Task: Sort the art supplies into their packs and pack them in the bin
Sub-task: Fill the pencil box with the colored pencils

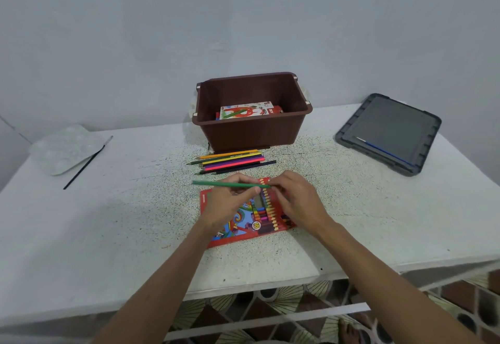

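Head view: the left hand (230,201) pinches a green pencil (213,183) crosswise over the red pack (243,231), which lies flat on the bench (121,222), likely lining it up for its slot. Fingers of the right hand (296,199) curl at the pencil's end; what they grip I cannot tell. Loose pencils (232,161) wait handy before the bin (251,130).

Pencil pack (243,232) sits under left hand (230,203) and right hand (295,197). Loose pencils (232,161) just beyond them, bin (251,132) behind. Palette (65,149) far left, lid (389,127) far right.
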`<state>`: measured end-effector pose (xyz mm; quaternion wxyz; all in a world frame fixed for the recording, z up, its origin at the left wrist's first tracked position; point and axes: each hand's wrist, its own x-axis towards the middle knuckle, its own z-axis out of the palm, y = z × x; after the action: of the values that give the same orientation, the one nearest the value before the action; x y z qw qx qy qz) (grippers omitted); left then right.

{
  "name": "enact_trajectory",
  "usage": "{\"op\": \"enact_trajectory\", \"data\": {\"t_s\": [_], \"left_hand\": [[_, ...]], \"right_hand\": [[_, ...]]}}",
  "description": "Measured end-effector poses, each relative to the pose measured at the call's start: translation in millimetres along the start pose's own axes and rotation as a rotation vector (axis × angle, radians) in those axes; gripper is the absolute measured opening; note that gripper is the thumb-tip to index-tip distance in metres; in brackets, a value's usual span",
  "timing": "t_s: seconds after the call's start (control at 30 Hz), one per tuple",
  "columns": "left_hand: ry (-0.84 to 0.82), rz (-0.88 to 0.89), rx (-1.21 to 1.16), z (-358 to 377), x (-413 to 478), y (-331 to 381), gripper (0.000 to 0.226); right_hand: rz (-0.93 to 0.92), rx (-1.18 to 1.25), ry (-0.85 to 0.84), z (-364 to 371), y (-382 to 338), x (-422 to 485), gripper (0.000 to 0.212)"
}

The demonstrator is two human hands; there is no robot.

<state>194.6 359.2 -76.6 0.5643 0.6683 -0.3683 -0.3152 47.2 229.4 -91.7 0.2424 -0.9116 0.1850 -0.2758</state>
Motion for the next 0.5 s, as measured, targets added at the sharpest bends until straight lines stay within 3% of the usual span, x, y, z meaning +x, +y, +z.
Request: {"op": "enact_trajectory", "data": {"t_s": [0.37, 0.5], "left_hand": [[-0.089, 0.038, 0.028, 3, 5, 5, 0.012], [-0.04, -0.012, 0.06, -13, -2, -3, 0.008]], "right_hand": [[-0.092, -0.056, -0.106, -20, 10, 3, 0.023], [-0.052, -0.177, -0.102, -34, 35, 0, 0.023]]}}
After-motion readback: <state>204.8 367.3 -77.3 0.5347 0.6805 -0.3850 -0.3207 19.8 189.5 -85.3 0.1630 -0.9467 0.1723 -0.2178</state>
